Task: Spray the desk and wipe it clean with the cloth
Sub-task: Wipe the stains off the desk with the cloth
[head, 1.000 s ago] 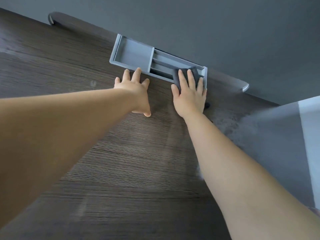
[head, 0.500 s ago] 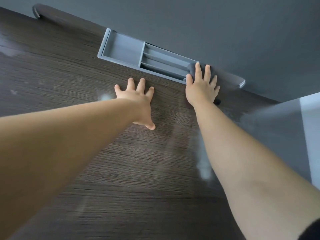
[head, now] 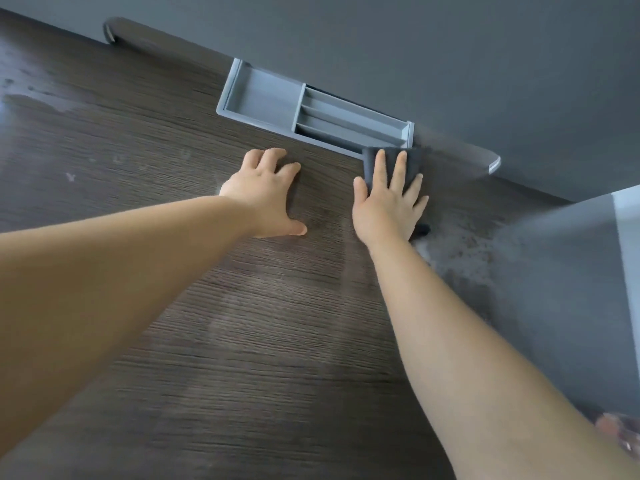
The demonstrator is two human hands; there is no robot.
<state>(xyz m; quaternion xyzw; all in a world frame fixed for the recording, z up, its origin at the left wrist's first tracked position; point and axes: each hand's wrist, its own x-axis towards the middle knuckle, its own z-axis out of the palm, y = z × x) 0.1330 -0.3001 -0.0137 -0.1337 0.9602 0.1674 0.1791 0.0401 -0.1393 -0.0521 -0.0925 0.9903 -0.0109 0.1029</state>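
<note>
The dark wood-grain desk fills the view, with wet streaks and droplets on its left part and a damp patch at the right. My right hand lies flat, fingers spread, pressing a dark grey cloth onto the desk near the back edge. The cloth shows past my fingertips and beside my wrist; most of it is hidden under the palm. My left hand rests flat on the bare desk just left of it, holding nothing. No spray bottle is in view.
A grey plastic organiser tray with slotted compartments is set into the desk's back edge, touching the cloth's far corner. A dark grey wall rises behind. A pale grey panel stands at the right.
My right hand has drawn the cloth back toward me from the tray's right end onto the desk. The left hand stays planted flat. The camera view shifted.
</note>
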